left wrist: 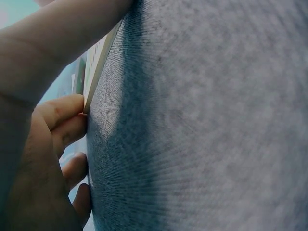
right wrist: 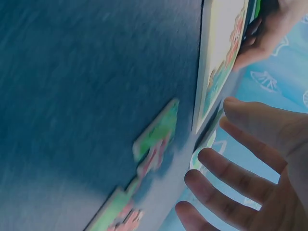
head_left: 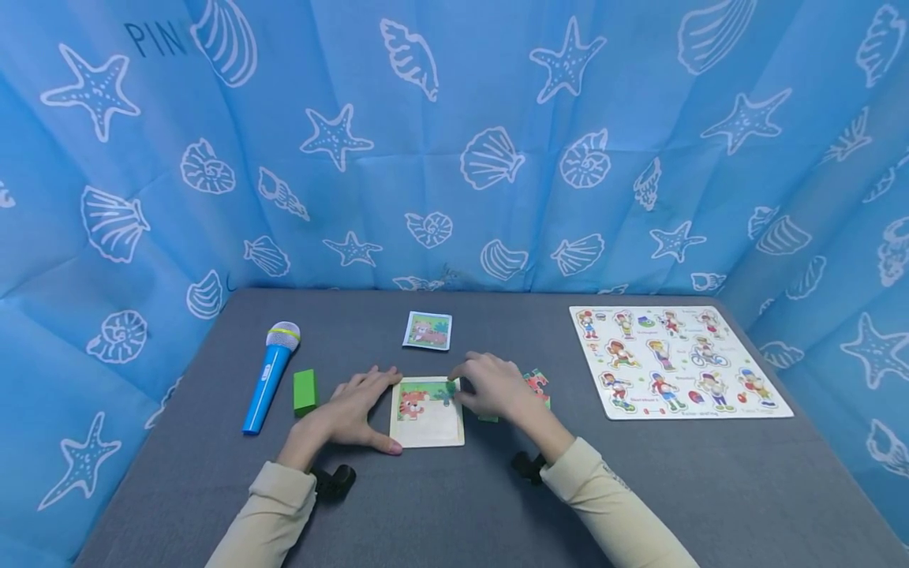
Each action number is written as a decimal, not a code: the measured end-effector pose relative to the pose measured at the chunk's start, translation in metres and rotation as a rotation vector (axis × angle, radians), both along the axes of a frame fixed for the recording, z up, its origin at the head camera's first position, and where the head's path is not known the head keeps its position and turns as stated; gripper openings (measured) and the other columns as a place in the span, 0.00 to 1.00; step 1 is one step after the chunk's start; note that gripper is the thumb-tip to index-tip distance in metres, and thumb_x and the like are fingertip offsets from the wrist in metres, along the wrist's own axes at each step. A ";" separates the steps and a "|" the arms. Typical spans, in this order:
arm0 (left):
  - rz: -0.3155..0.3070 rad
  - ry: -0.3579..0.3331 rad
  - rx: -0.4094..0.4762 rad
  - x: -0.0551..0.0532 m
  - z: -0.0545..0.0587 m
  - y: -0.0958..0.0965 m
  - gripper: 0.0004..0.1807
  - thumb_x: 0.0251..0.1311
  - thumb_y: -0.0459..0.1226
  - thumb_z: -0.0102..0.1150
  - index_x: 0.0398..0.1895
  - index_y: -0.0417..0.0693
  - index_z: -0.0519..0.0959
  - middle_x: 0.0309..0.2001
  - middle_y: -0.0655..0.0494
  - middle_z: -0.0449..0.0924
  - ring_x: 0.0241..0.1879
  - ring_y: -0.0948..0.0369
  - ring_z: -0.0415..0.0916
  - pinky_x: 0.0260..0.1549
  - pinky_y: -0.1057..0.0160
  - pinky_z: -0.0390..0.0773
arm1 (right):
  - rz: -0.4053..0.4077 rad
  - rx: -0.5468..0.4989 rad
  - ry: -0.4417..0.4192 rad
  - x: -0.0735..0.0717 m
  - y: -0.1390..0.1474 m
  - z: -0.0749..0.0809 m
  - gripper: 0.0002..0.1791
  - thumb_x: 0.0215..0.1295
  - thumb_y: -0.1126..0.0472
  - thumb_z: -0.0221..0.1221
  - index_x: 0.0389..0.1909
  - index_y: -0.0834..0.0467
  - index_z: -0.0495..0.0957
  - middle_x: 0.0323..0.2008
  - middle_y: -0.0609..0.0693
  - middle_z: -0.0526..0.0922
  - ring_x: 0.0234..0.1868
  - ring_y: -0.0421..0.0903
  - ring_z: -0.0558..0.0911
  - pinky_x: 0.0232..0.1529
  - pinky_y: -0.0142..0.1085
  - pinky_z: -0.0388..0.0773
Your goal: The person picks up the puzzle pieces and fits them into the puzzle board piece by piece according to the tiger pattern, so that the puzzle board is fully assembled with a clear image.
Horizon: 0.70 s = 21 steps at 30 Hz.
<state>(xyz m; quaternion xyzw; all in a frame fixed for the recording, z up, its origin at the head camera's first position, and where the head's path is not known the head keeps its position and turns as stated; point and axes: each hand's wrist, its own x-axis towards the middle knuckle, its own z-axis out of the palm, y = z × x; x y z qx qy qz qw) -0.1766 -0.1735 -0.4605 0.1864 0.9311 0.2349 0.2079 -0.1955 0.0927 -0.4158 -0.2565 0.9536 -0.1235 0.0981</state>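
Observation:
A square wooden puzzle board (head_left: 428, 434) lies on the grey table with a tiger piece (head_left: 412, 405) and green scenery fitted along its upper part. Its lower right area is bare wood. My left hand (head_left: 355, 410) holds the board's left side, thumb at the near corner and fingers at the far one; the left wrist view shows fingertips against its edge. Over the upper right corner is my right hand (head_left: 490, 384). In the right wrist view its fingers are spread and hold no visible piece. Loose puzzle pieces (right wrist: 156, 130) lie beside the board, partly hidden by that hand in the head view.
Beyond the board lies a small picture card (head_left: 428, 330). A blue toy microphone (head_left: 266, 383) and a green block (head_left: 304, 391) are to the left. At the right is a large white board (head_left: 682, 363) with sports figures. A blue curtain (head_left: 454, 142) hangs behind the table.

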 end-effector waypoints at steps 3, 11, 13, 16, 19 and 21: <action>0.000 -0.001 0.002 0.000 0.000 0.000 0.63 0.44 0.65 0.76 0.81 0.56 0.56 0.83 0.45 0.49 0.82 0.38 0.43 0.73 0.28 0.51 | -0.022 0.003 0.014 -0.003 0.008 0.001 0.14 0.67 0.55 0.67 0.53 0.50 0.87 0.46 0.50 0.84 0.41 0.48 0.80 0.34 0.47 0.80; 0.002 0.006 0.014 0.002 0.001 0.001 0.63 0.43 0.63 0.78 0.81 0.52 0.56 0.83 0.44 0.50 0.81 0.37 0.45 0.72 0.27 0.51 | -0.085 0.014 0.062 -0.009 0.035 0.003 0.18 0.66 0.54 0.68 0.56 0.50 0.85 0.51 0.54 0.83 0.46 0.53 0.83 0.35 0.50 0.82; 0.003 0.008 0.013 0.003 0.001 0.001 0.63 0.43 0.63 0.78 0.81 0.52 0.56 0.83 0.44 0.50 0.81 0.37 0.45 0.72 0.27 0.51 | -0.096 0.020 0.062 -0.010 0.040 0.002 0.20 0.65 0.54 0.69 0.57 0.51 0.85 0.51 0.55 0.83 0.44 0.52 0.82 0.34 0.49 0.81; 0.004 0.007 0.014 0.003 0.001 0.001 0.63 0.44 0.63 0.78 0.81 0.52 0.56 0.83 0.44 0.50 0.81 0.37 0.45 0.72 0.27 0.51 | -0.103 0.021 0.040 -0.009 0.045 0.001 0.21 0.64 0.52 0.70 0.57 0.52 0.85 0.48 0.54 0.83 0.39 0.49 0.80 0.31 0.45 0.78; 0.003 0.007 0.015 0.003 0.002 0.001 0.63 0.44 0.63 0.78 0.81 0.53 0.56 0.83 0.44 0.50 0.81 0.37 0.45 0.72 0.27 0.51 | -0.090 0.013 0.019 -0.007 0.048 -0.001 0.22 0.63 0.52 0.71 0.57 0.54 0.85 0.44 0.54 0.82 0.35 0.46 0.76 0.29 0.42 0.73; 0.003 0.009 0.016 0.003 0.002 0.001 0.63 0.44 0.63 0.78 0.81 0.53 0.56 0.83 0.44 0.50 0.81 0.37 0.45 0.72 0.27 0.51 | -0.083 0.009 0.016 -0.007 0.050 -0.003 0.22 0.64 0.52 0.70 0.57 0.54 0.85 0.44 0.54 0.82 0.35 0.45 0.75 0.29 0.41 0.73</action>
